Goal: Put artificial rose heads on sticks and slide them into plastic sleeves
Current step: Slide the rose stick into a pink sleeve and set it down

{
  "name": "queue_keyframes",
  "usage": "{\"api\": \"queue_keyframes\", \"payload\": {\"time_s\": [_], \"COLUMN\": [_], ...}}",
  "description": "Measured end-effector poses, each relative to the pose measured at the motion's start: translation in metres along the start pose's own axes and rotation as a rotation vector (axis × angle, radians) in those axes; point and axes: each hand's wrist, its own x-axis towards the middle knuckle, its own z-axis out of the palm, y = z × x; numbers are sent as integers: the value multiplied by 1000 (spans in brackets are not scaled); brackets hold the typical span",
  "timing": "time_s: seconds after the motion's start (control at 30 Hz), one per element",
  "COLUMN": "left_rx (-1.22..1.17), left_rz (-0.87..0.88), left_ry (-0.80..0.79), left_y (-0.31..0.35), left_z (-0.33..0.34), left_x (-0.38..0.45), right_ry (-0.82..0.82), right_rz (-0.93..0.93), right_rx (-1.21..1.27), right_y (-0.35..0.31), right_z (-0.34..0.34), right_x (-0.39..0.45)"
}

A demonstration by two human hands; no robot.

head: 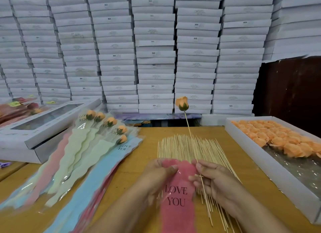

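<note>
An orange rose head (181,103) sits on top of a thin wooden stick (188,124) that points up and away from me. My right hand (212,178) pinches that stick near its lower part, and its thumb touches the top of a pink plastic sleeve (178,198) printed "LOVE YOU". My left hand (159,172) pinches the sleeve's upper left edge with the thumb on top. The sleeve lies over a spread of loose sticks (189,147) on the wooden table.
A white tray (250,151) of several orange rose heads (276,137) stands at the right. Finished sleeved roses (104,128) fan out at the left over a stack of empty sleeves (83,186), beside a windowed white box (34,132). Stacked white boxes (154,50) wall off the back.
</note>
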Motion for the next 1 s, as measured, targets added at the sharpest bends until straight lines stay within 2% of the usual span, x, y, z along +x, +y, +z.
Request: {"api": "queue_keyframes", "payload": {"time_s": [0.27, 0.53, 0.87, 1.0], "left_rx": [-2, 15, 23, 12], "left_rz": [32, 14, -16, -11], "left_ry": [31, 19, -41, -52], "left_y": [-6, -9, -14, -14], "left_z": [0, -2, -1, -1], "left_x": [-1, -4, -7, -9], "right_ry": [-26, 49, 155, 176], "right_rz": [-10, -22, -313, -413], "right_rx": [-40, -81, 61, 85], "right_y": [-1, -12, -96, -110], "right_z": [7, 12, 41, 52], "right_x": [-9, -7, 16, 19]}}
